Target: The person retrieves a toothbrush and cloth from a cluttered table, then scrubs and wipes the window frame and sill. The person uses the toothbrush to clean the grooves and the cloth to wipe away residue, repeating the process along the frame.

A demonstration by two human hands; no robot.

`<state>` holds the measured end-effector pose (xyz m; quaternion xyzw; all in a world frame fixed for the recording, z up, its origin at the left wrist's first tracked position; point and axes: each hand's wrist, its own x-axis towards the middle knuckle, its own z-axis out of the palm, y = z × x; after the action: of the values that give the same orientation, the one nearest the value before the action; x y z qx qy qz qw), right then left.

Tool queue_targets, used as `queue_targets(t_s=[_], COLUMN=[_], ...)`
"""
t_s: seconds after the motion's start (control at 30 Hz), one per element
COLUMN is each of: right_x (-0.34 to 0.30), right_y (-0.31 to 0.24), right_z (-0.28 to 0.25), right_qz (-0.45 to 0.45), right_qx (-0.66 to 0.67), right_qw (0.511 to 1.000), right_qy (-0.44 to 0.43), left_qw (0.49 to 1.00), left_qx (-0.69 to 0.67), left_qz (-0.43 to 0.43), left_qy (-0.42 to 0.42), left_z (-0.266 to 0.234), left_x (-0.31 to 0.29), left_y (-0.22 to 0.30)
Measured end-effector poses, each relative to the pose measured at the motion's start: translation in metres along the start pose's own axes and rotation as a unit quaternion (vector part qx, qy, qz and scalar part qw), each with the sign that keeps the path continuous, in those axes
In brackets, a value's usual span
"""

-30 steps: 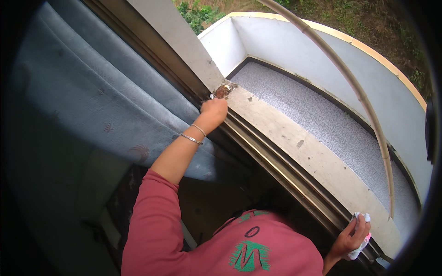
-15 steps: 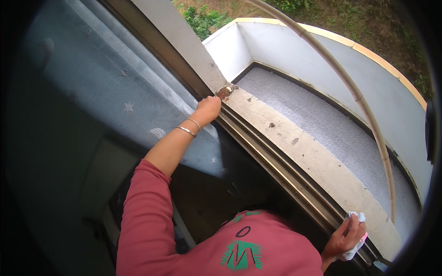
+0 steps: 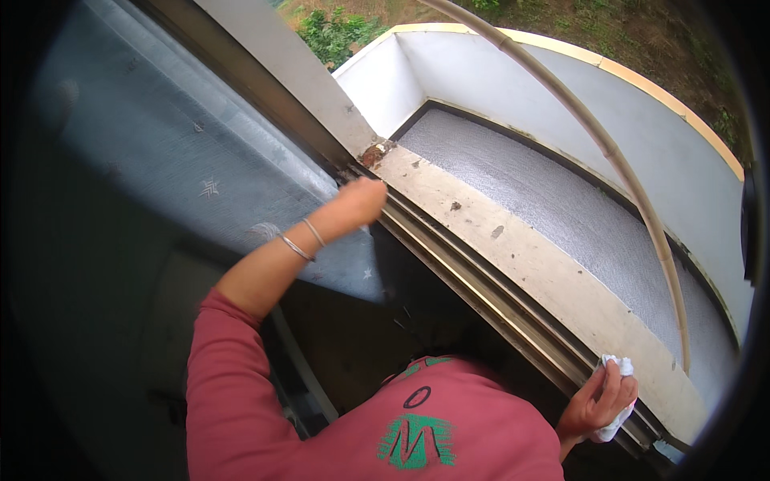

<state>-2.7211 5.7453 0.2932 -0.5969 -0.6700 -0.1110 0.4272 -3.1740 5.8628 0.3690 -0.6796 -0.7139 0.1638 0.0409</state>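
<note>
My left hand (image 3: 361, 200) is closed in a loose fist over the upper end of the sliding-window track (image 3: 489, 297). It is slightly blurred, and whatever its fingers may hold is hidden. Two thin silver bangles (image 3: 305, 243) circle that wrist. At the lower right, my right hand (image 3: 595, 405) grips a crumpled white cloth or tissue (image 3: 618, 367). That hand rests at the other end of the track, next to the pale stone sill (image 3: 537, 260).
A blue patterned curtain (image 3: 160, 152) hangs at the left beside the window frame (image 3: 277, 88). Reddish-brown debris (image 3: 374, 154) lies at the sill's corner. Beyond the sill is a grey ledge floor (image 3: 513, 176) with a white parapet (image 3: 497, 72); a curved pole (image 3: 622, 164) crosses it.
My left hand has come away from the frame corner and moved a little down along the track. My right hand stays around the white cloth. The whole view has shifted slightly.
</note>
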Motion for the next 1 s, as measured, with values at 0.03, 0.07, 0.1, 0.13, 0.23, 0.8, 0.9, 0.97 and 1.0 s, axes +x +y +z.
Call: queue_targets(t_s=[0.03, 0.07, 0.1, 0.13, 0.23, 0.8, 0.9, 0.97, 1.0], right_x=[0.002, 0.002, 0.000, -0.002, -0.002, -0.002, 0.002, 0.002, 0.001], right_y=[-0.001, -0.001, -0.001, -0.002, 0.000, 0.002, -0.002, -0.002, -0.002], right_z=[0.000, 0.001, 0.002, 0.002, 0.001, 0.001, 0.000, 0.000, 0.000], right_qz=[-0.006, -0.006, -0.002, 0.006, 0.015, -0.017, -0.019, -0.019, -0.018], right_qx=[-0.002, -0.007, -0.017, -0.028, -0.009, -0.044, -0.058, -0.041, -0.038], right_qw=[1.000, 1.000, 1.000, 1.000, 1.000, 0.999, 0.998, 0.999, 0.999], right_qy=[0.002, 0.001, 0.001, 0.004, 0.000, -0.011, -0.005, -0.002, -0.005], left_qw=[1.000, 0.996, 0.984, 0.960, 0.946, 0.980, 0.940, 0.944, 0.944], left_qx=[-0.004, -0.068, -0.131, -0.226, -0.259, -0.098, -0.272, -0.243, -0.230], left_qz=[0.026, 0.005, -0.009, -0.045, -0.173, -0.103, -0.185, -0.217, -0.232], left_qy=[0.005, -0.057, -0.118, -0.160, -0.087, -0.138, -0.089, -0.051, -0.032], left_z=[0.005, -0.008, -0.035, -0.065, -0.063, 0.004, -0.060, -0.052, -0.040], left_x=[-0.007, -0.011, -0.013, -0.012, -0.001, 0.013, -0.005, -0.013, -0.013], left_y=[0.013, 0.029, 0.044, 0.050, -0.006, -0.033, -0.028, -0.046, -0.053])
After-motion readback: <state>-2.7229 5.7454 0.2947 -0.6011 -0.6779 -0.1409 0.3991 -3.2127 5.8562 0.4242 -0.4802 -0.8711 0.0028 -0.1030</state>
